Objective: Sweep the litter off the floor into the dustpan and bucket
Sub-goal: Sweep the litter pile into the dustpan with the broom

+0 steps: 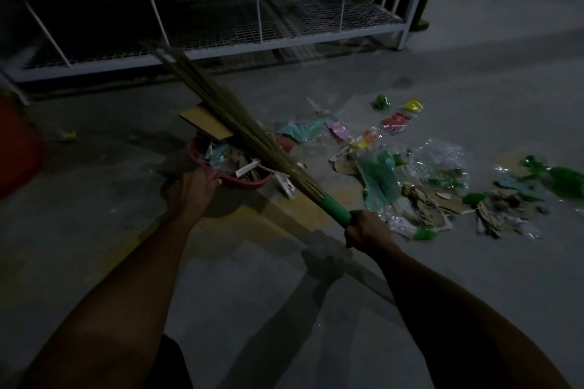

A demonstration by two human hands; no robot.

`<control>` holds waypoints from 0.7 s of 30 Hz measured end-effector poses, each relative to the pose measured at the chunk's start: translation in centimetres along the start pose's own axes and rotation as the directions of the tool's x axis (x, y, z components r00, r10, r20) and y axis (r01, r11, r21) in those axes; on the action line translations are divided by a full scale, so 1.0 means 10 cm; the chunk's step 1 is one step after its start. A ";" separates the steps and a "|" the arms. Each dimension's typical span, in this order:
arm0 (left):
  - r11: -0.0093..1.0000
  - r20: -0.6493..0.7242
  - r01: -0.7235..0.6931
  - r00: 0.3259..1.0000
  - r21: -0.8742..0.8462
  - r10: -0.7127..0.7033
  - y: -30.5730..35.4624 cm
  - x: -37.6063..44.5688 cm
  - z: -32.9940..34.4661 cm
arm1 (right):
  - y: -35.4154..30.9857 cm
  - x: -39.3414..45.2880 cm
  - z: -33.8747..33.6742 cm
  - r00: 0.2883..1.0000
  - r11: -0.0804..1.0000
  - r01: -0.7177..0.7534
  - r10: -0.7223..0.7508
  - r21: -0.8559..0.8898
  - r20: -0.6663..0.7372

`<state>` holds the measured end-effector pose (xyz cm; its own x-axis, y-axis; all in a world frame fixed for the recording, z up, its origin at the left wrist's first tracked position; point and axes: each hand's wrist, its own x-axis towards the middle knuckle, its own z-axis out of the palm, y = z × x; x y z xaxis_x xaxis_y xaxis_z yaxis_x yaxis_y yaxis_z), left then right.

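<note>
- Left hand (192,191): fingers curled round the near rim or handle of the red dustpan (202,155), holding it at floor level; whether it is lifted clear of the floor cannot be told.
- Right hand (366,229): fingers wrapped tight on the green grip of the broom (240,123), whose bristles slant up and to the far left, over the dustpan and off the floor.
- Both arms reach forward and down, the left more nearly straight, the right angled in from the near right.
- Dustpan already holds card scraps and wrappers, with a flat piece of cardboard (203,118) at its far edge.
- Litter (420,180) remaining: plastic film, green and coloured wrappers and torn card spread over the floor (126,262) to the right of the dustpan, some just beside it, some well apart.
- Judgement: a loaded pan mid-task; most of the sweeping is outstanding.
- A red object (15,151) at the left edge may be the bucket; too dark to confirm.
- Next move, as judged: empty the pan, or lower the bristles and draw the right-hand pile in.
</note>
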<state>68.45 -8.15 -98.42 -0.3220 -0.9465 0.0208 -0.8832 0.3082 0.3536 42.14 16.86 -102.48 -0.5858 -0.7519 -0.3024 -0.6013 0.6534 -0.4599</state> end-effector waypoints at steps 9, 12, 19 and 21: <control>0.993 -0.009 0.034 0.999 -0.110 -0.035 0.24 0.03 -0.36 | -0.32 -0.03 -0.33 0.999 1.000 -0.001 0.001 0.009 -0.038; 0.968 -0.040 0.042 0.998 -0.246 -0.054 0.36 -0.09 -0.63 | -0.45 -0.20 -0.60 0.998 0.999 -0.031 0.032 0.016 -0.045; 0.965 -0.056 0.148 0.985 -0.216 -0.163 0.59 -0.71 -2.10 | -1.18 -1.04 -1.65 0.999 0.996 -0.047 0.048 -0.079 0.017; 0.960 -0.046 0.177 0.981 -0.217 -0.191 0.71 -0.89 -2.74 | -1.55 -1.37 -2.06 0.997 0.997 -0.047 0.050 -0.055 0.055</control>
<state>74.44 -0.12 -70.46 -0.1314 -0.9913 -0.0045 -0.8306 0.1076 0.5463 48.29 18.88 -74.02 -0.5846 -0.7218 -0.3706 -0.6018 0.6921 -0.3986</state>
